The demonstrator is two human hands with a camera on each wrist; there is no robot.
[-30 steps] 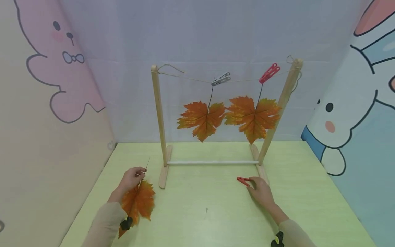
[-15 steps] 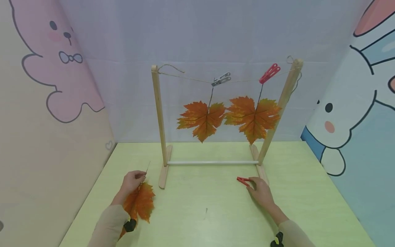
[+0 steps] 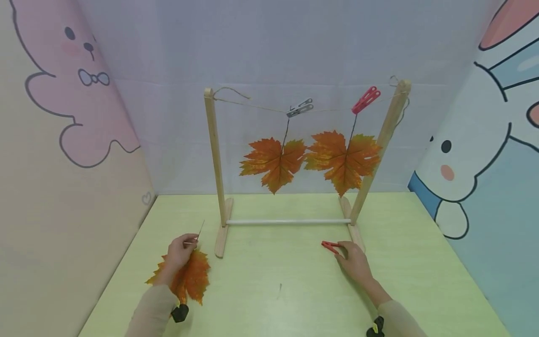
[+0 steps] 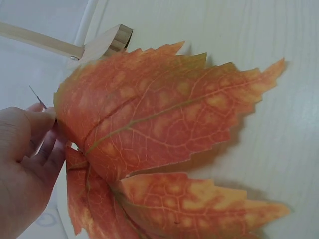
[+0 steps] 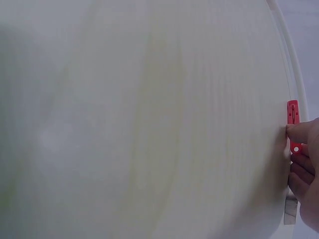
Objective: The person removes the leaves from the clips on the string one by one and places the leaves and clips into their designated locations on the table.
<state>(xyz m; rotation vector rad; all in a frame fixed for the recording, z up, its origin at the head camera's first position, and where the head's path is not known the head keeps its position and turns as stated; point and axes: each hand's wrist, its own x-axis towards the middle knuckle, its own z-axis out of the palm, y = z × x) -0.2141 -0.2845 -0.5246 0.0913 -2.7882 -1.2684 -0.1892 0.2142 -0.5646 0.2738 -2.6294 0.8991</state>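
At the table's left my left hand (image 3: 180,252) pinches the thin stem of an orange artificial maple leaf (image 3: 194,276), whose stem tip sticks up past the fingers. In the left wrist view the leaf (image 4: 164,109) spreads out beside the hand (image 4: 25,154), its lobes close over the table. Right of centre my right hand (image 3: 355,263) pinches a red clothespin (image 3: 330,246) between thumb and fingers, its tip pointing left. The right wrist view shows the red clothespin (image 5: 293,113) at the far edge, partly covered by the thumb.
A wooden stand (image 3: 215,159) with a string across its top stands at the back. From the string hang two orange leaves, the left one (image 3: 275,164) by a grey clothespin (image 3: 300,108), the right one (image 3: 345,159) by a red-pink clothespin (image 3: 365,100). A white rod (image 3: 286,222) joins the feet.
The left hand has dipped slightly and turned, and another lobe of its leaf now shows left of the wrist. The right hand keeps its hold on the clothespin. The head view shifted slightly.
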